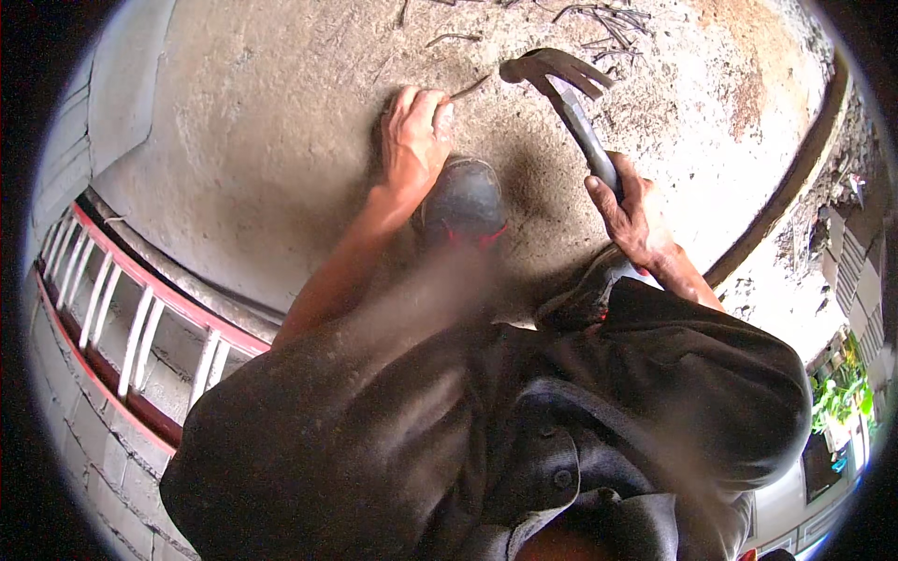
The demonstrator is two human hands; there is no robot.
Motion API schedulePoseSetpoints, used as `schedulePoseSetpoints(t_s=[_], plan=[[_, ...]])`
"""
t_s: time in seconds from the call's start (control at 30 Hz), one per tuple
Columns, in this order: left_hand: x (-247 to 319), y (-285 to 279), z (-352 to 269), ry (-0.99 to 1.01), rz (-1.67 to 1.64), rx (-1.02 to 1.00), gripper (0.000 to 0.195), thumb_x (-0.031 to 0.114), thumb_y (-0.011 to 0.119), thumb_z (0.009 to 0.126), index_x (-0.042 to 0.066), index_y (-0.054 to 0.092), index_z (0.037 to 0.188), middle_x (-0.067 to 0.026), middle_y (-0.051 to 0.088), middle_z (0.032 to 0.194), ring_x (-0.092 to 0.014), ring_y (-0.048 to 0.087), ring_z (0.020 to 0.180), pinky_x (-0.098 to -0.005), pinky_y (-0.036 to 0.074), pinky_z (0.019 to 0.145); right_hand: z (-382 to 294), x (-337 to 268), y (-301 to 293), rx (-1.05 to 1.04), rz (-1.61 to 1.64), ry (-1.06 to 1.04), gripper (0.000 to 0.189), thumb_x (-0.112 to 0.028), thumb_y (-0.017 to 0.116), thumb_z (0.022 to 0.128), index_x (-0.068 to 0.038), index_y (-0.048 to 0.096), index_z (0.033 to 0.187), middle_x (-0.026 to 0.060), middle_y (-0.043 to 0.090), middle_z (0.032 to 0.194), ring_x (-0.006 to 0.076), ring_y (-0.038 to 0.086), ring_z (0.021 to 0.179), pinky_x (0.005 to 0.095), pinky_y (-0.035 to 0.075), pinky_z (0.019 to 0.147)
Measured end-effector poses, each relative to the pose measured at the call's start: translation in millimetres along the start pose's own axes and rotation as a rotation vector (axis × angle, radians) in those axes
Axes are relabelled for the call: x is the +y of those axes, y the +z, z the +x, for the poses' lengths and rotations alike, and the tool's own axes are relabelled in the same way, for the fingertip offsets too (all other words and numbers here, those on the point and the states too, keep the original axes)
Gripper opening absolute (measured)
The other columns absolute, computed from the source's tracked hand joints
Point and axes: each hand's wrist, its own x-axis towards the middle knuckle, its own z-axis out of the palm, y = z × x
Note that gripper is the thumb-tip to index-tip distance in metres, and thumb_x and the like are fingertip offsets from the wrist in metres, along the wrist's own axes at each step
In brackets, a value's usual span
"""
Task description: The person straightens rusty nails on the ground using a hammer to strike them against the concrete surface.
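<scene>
My left hand (pixel 415 140) rests low over the concrete floor (pixel 280 126), its fingers closed on one end of a dark, slightly curved nail (pixel 470 87). The other end of that nail points toward the hammer's striking face, with a small gap between them. In my right hand (pixel 637 217) is a claw hammer (pixel 554 69), gripped near the lower end of its handle. The head hangs above the floor, claw pointing right; I cannot tell how high. Just below my left hand is the toe of a dark shoe (pixel 463 189).
Several bent nails (pixel 614 24) lie scattered at the top right, and another bent nail (pixel 454 38) lies above my left hand. A ladder with red rails (pixel 175 308) stands at the left beside a concrete block wall (pixel 105 449). A raised edge (pixel 786 189) curves along the right.
</scene>
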Motion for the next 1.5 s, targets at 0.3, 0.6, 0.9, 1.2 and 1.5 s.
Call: schedulePoseSetpoints(t_s=[0.3,0.6,0.9,1.2,1.5], plan=[[2.9,5.7,4.8,-0.048,0.064,0.053,0.011,0.007,0.067,0.092,0.003,0.066,0.102,-0.0181,0.063,0.096,-0.04,0.063,0.089,-0.0479,0.052,0.079,9.2,-21.0,-5.2,0.032,-0.027,-0.133,0.046,-0.038,0.057,0.105,-0.005,0.053,0.137,0.018,0.065,0.074,0.0301,0.071,0.072,0.0442,0.053,0.067],[0.1,5.8,3.4,-0.025,0.097,0.013,0.012,0.009,0.066,0.093,0.003,0.065,0.103,-0.0186,0.061,0.097,-0.042,0.063,0.089,-0.0498,0.052,0.077,36.0,-11.3,-1.5,-0.072,-0.21,-0.083,0.036,-0.036,0.059,0.105,-0.005,0.055,0.123,0.0189,0.064,0.069,0.0372,0.069,0.065,0.0465,0.054,0.063],[0.1,8.2,2.7,-0.02,0.063,0.023,0.011,0.008,0.067,0.091,0.004,0.064,0.1,-0.0174,0.06,0.095,-0.042,0.061,0.09,-0.0519,0.049,0.078,39.3,-20.3,2.6,-0.081,-0.309,-0.032,0.033,-0.036,0.059,0.104,-0.005,0.053,0.113,0.0198,0.067,0.072,0.0413,0.071,0.069,0.0542,0.054,0.064],[4.5,4.6,2.2,-0.038,0.093,0.012,0.012,0.006,0.069,0.091,0.003,0.065,0.102,-0.0176,0.062,0.095,-0.04,0.063,0.088,-0.0469,0.052,0.079,16.5,-12.5,3.2,0.109,-0.114,-0.334,0.034,-0.033,0.06,0.103,-0.004,0.051,0.118,0.021,0.068,0.074,0.0434,0.071,0.07,0.0509,0.056,0.064],[-2.5,0.9,-0.7,-0.015,0.036,-0.001,0.012,0.007,0.068,0.092,0.003,0.067,0.104,-0.0173,0.062,0.095,-0.038,0.063,0.088,-0.0457,0.052,0.079,14.9,-29.1,-3.8,0.204,-0.037,-0.148,0.042,-0.045,0.058,0.104,-0.003,0.057,0.11,0.0186,0.066,0.07,0.0363,0.071,0.065,0.0466,0.054,0.062]])
